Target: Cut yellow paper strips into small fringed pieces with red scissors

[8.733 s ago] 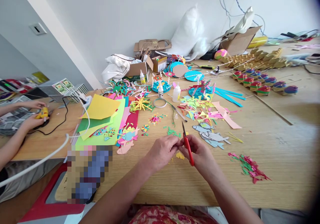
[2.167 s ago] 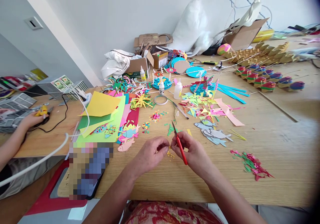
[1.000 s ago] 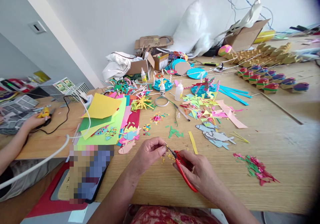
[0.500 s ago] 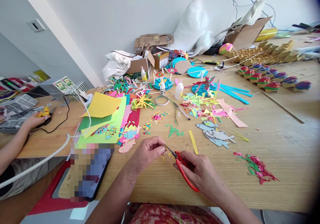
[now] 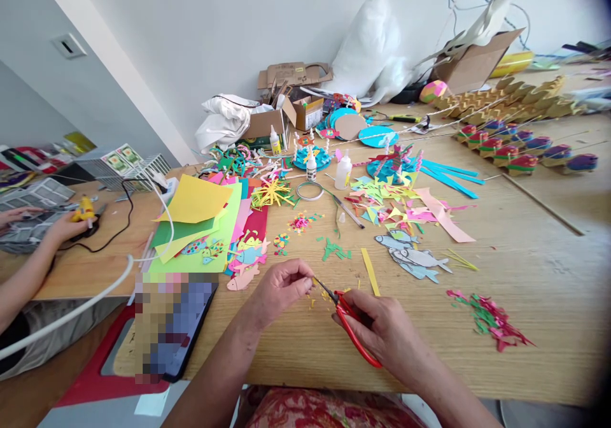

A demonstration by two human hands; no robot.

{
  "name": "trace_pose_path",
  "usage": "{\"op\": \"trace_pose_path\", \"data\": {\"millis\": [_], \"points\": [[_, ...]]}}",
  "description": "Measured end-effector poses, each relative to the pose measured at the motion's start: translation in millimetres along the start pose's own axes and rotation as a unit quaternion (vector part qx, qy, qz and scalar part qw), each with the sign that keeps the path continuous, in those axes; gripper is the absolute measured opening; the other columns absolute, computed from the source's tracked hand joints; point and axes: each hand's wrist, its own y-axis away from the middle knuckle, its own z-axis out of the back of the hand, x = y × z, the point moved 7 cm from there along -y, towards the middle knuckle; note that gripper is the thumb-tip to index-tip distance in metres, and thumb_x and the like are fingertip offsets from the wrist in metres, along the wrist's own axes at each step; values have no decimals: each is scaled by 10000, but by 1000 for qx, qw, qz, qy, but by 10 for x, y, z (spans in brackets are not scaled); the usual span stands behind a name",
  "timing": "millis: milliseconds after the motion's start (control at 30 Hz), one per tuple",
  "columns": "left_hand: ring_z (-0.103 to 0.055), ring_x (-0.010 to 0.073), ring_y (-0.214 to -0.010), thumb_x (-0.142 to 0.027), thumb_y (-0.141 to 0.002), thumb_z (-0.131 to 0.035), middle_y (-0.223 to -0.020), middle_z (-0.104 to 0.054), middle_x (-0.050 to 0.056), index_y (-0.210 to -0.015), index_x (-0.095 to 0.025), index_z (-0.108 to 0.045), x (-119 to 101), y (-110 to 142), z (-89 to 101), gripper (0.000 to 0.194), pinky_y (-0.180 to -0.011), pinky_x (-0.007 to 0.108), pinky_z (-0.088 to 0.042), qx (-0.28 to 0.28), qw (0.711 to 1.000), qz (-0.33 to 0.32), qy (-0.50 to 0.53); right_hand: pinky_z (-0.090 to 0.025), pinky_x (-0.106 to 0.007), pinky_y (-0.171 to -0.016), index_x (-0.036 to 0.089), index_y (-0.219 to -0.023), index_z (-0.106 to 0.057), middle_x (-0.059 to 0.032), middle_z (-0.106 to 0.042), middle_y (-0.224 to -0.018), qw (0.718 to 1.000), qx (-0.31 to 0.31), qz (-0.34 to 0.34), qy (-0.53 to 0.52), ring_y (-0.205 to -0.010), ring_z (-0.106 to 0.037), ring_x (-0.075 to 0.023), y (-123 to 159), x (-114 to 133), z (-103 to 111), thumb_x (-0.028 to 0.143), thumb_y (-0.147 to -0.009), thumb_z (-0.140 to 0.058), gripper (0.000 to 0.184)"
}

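Observation:
My right hand point(image 5: 377, 323) is wrapped round red-handled scissors point(image 5: 356, 335), their dark blades pointing left to my left fingertips. The fingers of my left hand point(image 5: 289, 288) are pinched on a tiny yellow bit of paper point(image 5: 314, 280) at the blade tips, mostly hidden. Small yellow paper clippings point(image 5: 326, 295) lie on the table just under the blades. A yellow paper strip point(image 5: 369, 272) lies beyond my right hand. Small green paper pieces point(image 5: 334, 249) are farther back, and grey-blue paper fish point(image 5: 413, 257) lie to the right.
Coloured paper sheets point(image 5: 191, 211) and pink paper fish point(image 5: 243, 278) lie left, with a phone point(image 5: 193, 332) near the front edge. Glue bottles point(image 5: 342, 172) and a tape ring point(image 5: 309, 190) stand or lie mid-table. Red and green scraps point(image 5: 489, 320) are right. At far left a person holds a yellow glue gun point(image 5: 84, 209).
The scissors have turned from pointing upward to pointing left at my left fingertips. The yellow strip now lies on the table by itself. Over the last second my hands have hardly moved.

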Motion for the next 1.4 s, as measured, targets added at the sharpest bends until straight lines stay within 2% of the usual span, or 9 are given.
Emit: {"op": "trace_pose_path", "data": {"millis": [333, 600, 700, 833, 867, 1133, 1267, 1333, 1400], "points": [[-443, 108, -637, -236, -726, -498, -648, -451, -20, -694, -149, -509, 21, 19, 61, 93, -627, 229, -360, -8, 1000, -10, -14, -260, -201, -463, 202, -607, -391, 42, -430, -519, 999, 19, -3, 27, -467, -392, -97, 8, 17, -9, 348, -856, -380, 289], [-432, 101, -629, -220, -766, -457, -642, -464, -24, -684, -153, -503, 19, 21, 209, 115, -592, 202, -345, 0, 986, -22, -164, -286, -210, -455, 203, -630, -441, 14, -515, -519, 997, 37, -6, 62, -454, -468, -119, -14, -38, -49, 349, -860, -355, 285], [-453, 111, -642, -213, -777, -434, -669, -501, -16, -683, -161, -523, -17, -59, 393, 139, -581, 206, -338, -19, 950, -35, -310, -307, -218, -460, 206, -672, -485, -5, -576, -548, 995, 29, -9, 91, -478, -537, -143, 1, -111, -83, 343, -851, -376, 250], [-486, 141, -686, -175, -791, -385, -712, -557, 14, -707, -168, -563, -35, -287, 666, 197, -612, 234, -338, -43, 838, -30, -543, -344, -231, -463, 207, -727, -517, -21, -617, -572, 993, -18, -2, 113, -495, -585, -164, 49, -239, -97, 342, -870, -342, 262], [-489, 142, -669, -159, -783, -387, -703, -558, 18, -697, -166, -565, -10, -354, 717, 198, -599, 234, -335, -39, 830, -24, -556, -357, -236, -467, 207, -739, -522, -24, -625, -580, 993, -23, 0, 115, -499, -592, -169, 63, -272, -107, 349, -871, -340, 266], [-516, 155, -696, -165, -756, -454, -704, -567, 33, -685, -154, -593, 286, -727, 903, 157, -633, 238, -360, -26, 803, -16, -595, -412, -253, -478, 212, -815, -556, -26, -650, -598, 996, -54, -20, 74, -517, -616, -183, 153, -435, -66, 400, -860, -343, 287], [-518, 155, -691, -126, -730, -470, -718, -572, 42, -696, -144, -604, 264, -743, 970, 140, -626, 240, -364, -31, 799, -10, -601, -399, -249, -460, 208, -792, -566, -16, -626, -562, 996, -75, -33, 38, -479, -584, -171, 201, -503, 16, 401, -836, -384, 269], [-523, 157, -707, -115, -738, -455, -747, -580, 51, -722, -141, -610, 197, -721, 925, 158, -629, 242, -368, -30, 800, -12, -600, -387, -242, -452, 207, -751, -559, -2, -592, -531, 995, -89, -48, 5, -458, -549, -155, 228, -542, 96, 409, -821, -411, 260], [-530, 159, -730, -122, -756, -443, -777, -590, 54, -765, -147, -611, 128, -691, 757, 170, -637, 242, -373, -17, 804, -24, -593, -374, -232, -447, 207, -706, -537, 13, -543, -515, 990, -116, -71, -43, -458, -507, -137, 257, -577, 210, 424, -808, -431, 261]]}}
